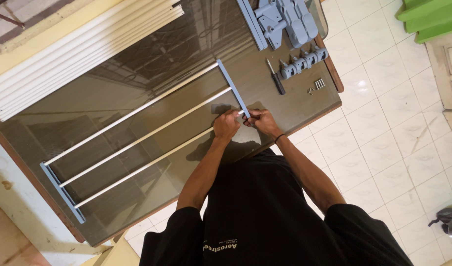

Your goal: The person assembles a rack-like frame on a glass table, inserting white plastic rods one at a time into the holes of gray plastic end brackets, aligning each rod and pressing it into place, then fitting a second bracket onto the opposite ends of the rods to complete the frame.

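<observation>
In the head view, a rack (142, 133) lay flat on the glass tabletop (186, 54): three white rods (137, 112) ran side by side between two grey-blue end bars, one bar (62, 192) at the far left and the other bar (233, 87) near the middle of the tabletop. Both hands met at the lower end of that nearer bar, where the lowest rod joined it. The left hand (226, 125) was clenched around the end of the lowest rod, knuckles up. The right hand (262, 121), with a dark band at its wrist, pinched the tip of the bar between its fingertips, touching the left hand. What lay under the fingers could not be made out.

Beyond the hands, well apart from them, a screwdriver (275, 77) with a dark handle lay on the tabletop. Just beside it stood a row of small grey brackets (303, 61), and near those a few screws (317, 84) close to the edge. Larger grey plastic parts (285, 18) sat at the top, next to a long grey strip (251, 23). A bundle of white rods (83, 54) lay across the upper left corner of the tabletop. The person wore a black shirt (265, 216) and stood on a pale tiled floor (398, 128).
</observation>
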